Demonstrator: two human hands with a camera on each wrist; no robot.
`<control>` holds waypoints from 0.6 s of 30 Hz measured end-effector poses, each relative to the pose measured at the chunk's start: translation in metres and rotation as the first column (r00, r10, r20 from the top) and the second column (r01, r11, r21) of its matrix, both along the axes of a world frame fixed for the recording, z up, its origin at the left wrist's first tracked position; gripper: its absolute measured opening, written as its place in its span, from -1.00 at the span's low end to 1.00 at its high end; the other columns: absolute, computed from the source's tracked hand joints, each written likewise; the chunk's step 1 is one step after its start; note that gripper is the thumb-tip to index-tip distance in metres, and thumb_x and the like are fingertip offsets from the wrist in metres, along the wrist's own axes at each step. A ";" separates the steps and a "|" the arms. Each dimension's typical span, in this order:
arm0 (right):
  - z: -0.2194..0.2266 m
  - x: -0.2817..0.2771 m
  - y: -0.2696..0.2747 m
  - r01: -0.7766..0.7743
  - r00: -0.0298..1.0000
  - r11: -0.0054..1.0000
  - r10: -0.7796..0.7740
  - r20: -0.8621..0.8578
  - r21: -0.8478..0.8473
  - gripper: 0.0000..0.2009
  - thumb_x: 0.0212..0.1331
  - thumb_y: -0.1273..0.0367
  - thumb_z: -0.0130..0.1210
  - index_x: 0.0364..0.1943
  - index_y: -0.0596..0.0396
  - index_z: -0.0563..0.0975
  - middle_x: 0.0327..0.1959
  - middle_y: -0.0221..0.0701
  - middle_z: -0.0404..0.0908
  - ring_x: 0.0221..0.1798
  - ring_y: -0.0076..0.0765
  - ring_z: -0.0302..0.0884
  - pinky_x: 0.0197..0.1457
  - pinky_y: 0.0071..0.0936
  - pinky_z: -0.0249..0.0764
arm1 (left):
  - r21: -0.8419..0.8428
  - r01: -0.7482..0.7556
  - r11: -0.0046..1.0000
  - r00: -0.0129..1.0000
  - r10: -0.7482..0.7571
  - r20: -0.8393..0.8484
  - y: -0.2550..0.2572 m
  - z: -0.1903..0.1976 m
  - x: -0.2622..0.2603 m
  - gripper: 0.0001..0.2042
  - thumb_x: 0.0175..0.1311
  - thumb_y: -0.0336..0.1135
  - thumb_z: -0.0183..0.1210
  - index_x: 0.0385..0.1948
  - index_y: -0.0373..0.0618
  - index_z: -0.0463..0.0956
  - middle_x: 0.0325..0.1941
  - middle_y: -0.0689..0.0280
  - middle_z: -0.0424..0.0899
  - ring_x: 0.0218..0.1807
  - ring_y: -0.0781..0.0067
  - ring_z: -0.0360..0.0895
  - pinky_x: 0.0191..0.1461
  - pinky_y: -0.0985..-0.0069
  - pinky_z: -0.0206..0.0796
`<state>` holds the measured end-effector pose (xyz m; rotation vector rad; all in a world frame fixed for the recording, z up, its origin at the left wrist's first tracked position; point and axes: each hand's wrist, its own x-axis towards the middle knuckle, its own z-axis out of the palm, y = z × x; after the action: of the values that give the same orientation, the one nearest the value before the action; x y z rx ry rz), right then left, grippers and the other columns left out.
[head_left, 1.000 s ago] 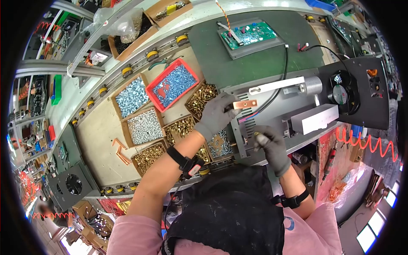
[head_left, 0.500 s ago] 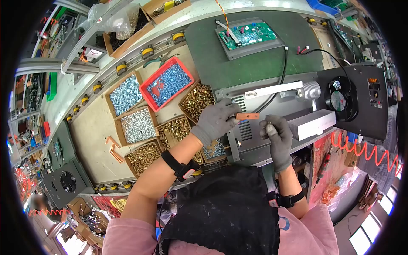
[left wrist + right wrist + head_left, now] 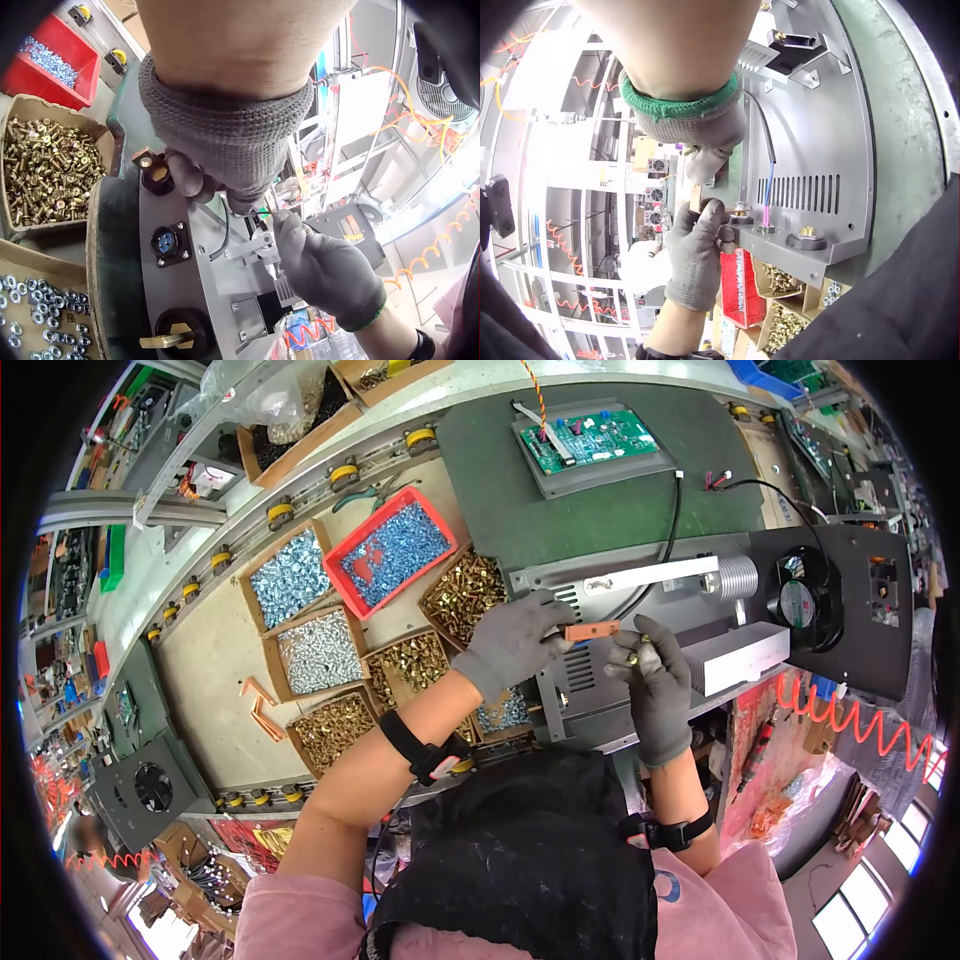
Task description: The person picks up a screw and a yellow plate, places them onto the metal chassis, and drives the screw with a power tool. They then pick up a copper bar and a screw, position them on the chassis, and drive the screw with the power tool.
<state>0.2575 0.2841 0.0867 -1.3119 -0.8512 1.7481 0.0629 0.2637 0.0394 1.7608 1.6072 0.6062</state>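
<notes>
My gloved left hand (image 3: 512,642) pinches a flat copper bar (image 3: 592,631) by one end, above the near-left end of the grey metal chassis (image 3: 810,150). The bar's free end, with a hole in it, points right. My gloved right hand (image 3: 658,695) is at that free end, its fingers curled round small brass-coloured bolts (image 3: 633,659). In the right wrist view the bar (image 3: 696,199) spans the short gap between both hands. Black round terminals (image 3: 806,241) with brass-coloured hardware sit on the chassis end wall.
Left of the chassis stand cardboard boxes of brass-coloured bolts (image 3: 52,169) and a red tray (image 3: 335,565) of small blue-silver fasteners. Bent copper strips (image 3: 262,710) lie on the bench. A green circuit board (image 3: 600,440) rests behind; a fan panel (image 3: 865,610) stands at right.
My right hand has risen from the chassis's near edge and moved right, then in to the copper bar's free end. My left hand keeps the bar, now a little lower and turned.
</notes>
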 end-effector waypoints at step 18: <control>-0.073 -0.005 0.005 -0.006 0.850 0.809 -0.306 0.429 0.588 -0.68 0.15 0.27 0.20 -0.16 0.19 0.43 -0.27 -0.46 0.47 -0.32 -0.68 0.36 -0.25 -0.72 0.35 | -0.017 0.065 0.998 0.993 -0.066 -0.102 0.005 -0.001 0.009 -0.72 0.03 -0.14 0.17 -0.22 0.05 0.56 -0.17 0.37 0.54 -0.19 0.33 0.57 -0.20 0.39 0.43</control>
<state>0.2528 0.2889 0.0137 -1.3752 -1.3916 0.8838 0.0714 0.2691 0.0388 1.8536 1.6109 0.4803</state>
